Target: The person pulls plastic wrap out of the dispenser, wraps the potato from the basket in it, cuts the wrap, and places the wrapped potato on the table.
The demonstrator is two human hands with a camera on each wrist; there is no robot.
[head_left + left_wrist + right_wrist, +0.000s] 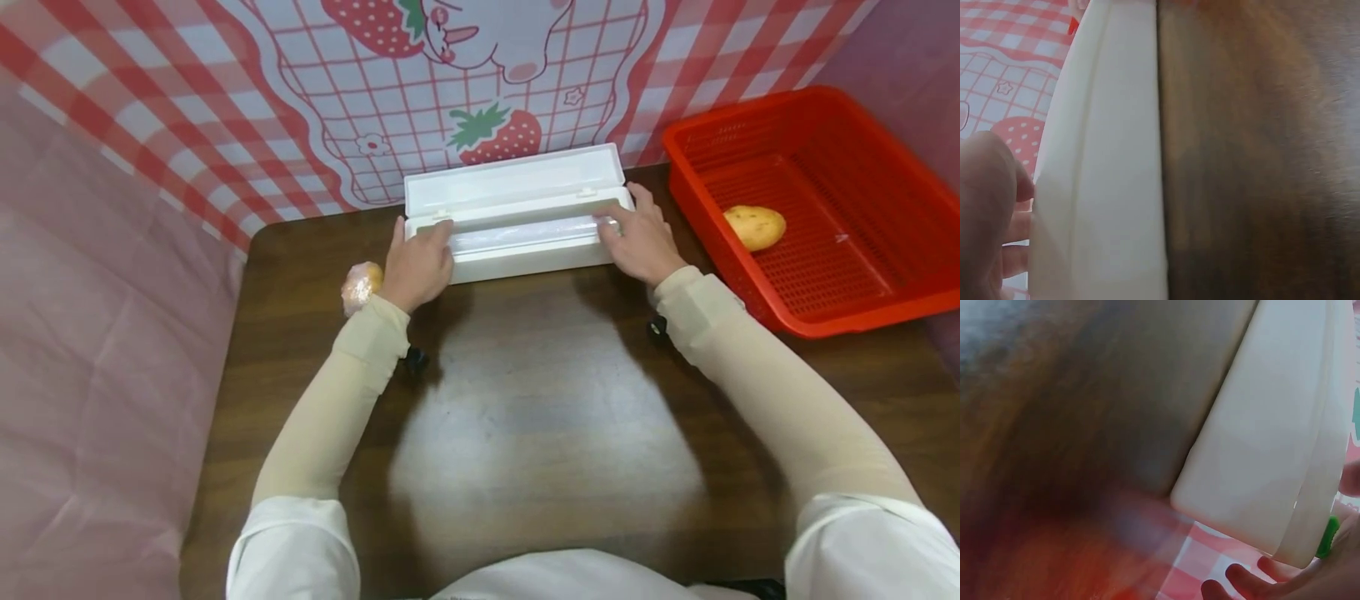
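Note:
A long white cling film box (536,261) lies across the back of the table, its lid (513,179) raised. Inside it a roll of clear film (525,235) shows. My left hand (418,265) holds the left end, thumb reaching over the front edge. At the right end my right hand (642,240) grips the box, with fingers around the end and thumb over the opening. The box's plain front face (1119,156) fills much of the left wrist view. In the right wrist view, a small green piece (1329,537) shows by the box corner, beside curled fingers (1244,581).
A film-wrapped, yellowish round item (362,287) sits left of my left wrist. To the right stands a red plastic basket (847,292) with a potato (756,227) in it. A checked strawberry-print cloth (300,100) hangs behind the brown table (525,433).

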